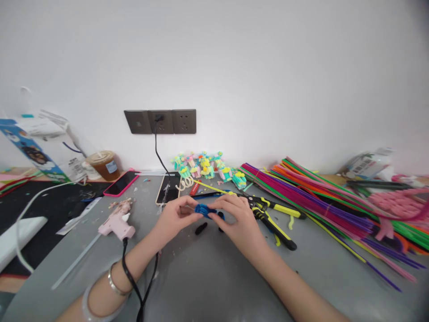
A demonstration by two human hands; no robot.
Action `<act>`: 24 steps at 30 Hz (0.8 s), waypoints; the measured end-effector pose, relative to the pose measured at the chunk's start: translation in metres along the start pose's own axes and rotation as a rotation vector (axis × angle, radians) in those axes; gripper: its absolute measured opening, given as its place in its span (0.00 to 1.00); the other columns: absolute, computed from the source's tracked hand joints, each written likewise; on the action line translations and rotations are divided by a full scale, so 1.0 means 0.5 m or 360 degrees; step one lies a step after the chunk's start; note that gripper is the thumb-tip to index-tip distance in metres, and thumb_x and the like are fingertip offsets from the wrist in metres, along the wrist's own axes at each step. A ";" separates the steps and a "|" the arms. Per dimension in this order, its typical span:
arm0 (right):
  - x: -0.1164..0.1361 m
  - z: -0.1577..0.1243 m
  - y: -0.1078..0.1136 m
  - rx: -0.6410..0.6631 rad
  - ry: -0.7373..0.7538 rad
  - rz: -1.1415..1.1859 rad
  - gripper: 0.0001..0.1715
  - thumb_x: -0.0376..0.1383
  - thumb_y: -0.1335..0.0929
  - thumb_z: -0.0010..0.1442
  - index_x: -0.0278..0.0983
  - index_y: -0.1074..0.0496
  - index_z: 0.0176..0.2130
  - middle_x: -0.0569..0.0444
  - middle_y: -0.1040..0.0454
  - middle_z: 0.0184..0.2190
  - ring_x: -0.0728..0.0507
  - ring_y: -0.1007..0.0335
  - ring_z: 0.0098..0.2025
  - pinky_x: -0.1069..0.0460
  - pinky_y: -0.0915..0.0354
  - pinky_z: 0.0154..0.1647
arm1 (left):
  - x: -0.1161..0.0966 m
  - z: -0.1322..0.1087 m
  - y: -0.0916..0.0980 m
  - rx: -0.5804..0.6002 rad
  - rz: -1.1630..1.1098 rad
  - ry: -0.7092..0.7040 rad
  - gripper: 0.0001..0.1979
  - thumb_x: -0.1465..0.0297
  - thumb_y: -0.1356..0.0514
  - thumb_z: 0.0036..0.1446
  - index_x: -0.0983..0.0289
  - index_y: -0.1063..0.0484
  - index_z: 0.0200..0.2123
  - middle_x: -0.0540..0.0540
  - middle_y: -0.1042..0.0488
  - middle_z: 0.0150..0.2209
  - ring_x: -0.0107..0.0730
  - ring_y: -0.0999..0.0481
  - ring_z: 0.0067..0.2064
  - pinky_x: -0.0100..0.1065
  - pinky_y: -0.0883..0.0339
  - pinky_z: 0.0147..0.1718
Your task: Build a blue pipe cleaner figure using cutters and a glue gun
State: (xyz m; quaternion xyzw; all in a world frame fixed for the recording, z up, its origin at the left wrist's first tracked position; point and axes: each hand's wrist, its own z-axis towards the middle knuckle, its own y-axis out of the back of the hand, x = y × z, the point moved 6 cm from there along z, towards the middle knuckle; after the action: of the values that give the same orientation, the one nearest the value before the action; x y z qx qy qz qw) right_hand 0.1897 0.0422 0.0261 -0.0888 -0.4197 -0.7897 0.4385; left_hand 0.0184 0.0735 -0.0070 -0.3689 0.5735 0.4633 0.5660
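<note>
Between my two hands, above the grey table, is a small piece of blue fuzzy pipe cleaner (205,210), bent into a compact shape. My left hand (179,215) pinches its left side with thumb and fingertips. On the right side, the thumb and fingers of my right hand (236,217) close on the same piece. Just below lies a short black fuzzy piece (201,228); another dark bit is partly hidden by my right hand. Yellow-and-black pliers (276,230) lie right of my right hand.
A pink glue gun (118,225) with a black cord lies at left, near a pink-cased phone (121,184). Bundles of coloured pipe cleaners (311,201) cover the right side. Small pastel figures (206,167) stand along the wall. A drink cup (103,165) stands back left.
</note>
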 end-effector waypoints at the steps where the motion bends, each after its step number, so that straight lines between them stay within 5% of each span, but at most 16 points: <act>1: 0.001 -0.001 0.000 -0.0017 0.0011 0.0029 0.05 0.34 0.31 0.64 0.42 0.22 0.37 0.52 0.20 0.36 0.41 0.24 0.40 0.46 0.38 0.41 | 0.000 -0.001 0.000 -0.0013 -0.0024 0.0000 0.12 0.68 0.29 0.47 0.64 0.28 0.32 0.50 0.22 0.30 0.31 0.21 0.32 0.32 0.26 0.36; 9: 0.002 0.001 -0.004 -0.0028 -0.0037 0.0212 0.06 0.32 0.32 0.64 0.41 0.23 0.37 0.51 0.21 0.35 0.41 0.24 0.38 0.47 0.33 0.40 | -0.012 -0.004 0.001 -0.0052 -0.0015 -0.0096 0.10 0.70 0.30 0.48 0.65 0.26 0.33 0.52 0.21 0.31 0.33 0.20 0.34 0.35 0.24 0.40; 24: -0.011 0.003 -0.001 -0.0023 -0.0229 0.0212 0.03 0.33 0.27 0.59 0.42 0.21 0.33 0.54 0.21 0.35 0.40 0.26 0.41 0.45 0.46 0.43 | -0.019 -0.005 0.001 -0.0098 -0.0044 -0.0199 0.10 0.71 0.31 0.47 0.65 0.25 0.34 0.52 0.21 0.32 0.33 0.21 0.36 0.33 0.24 0.39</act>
State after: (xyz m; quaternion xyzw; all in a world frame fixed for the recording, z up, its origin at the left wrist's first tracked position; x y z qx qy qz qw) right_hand 0.1921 0.0468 0.0237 -0.1763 -0.4376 -0.7534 0.4580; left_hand 0.0180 0.0705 0.0025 -0.3644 0.5174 0.4949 0.5954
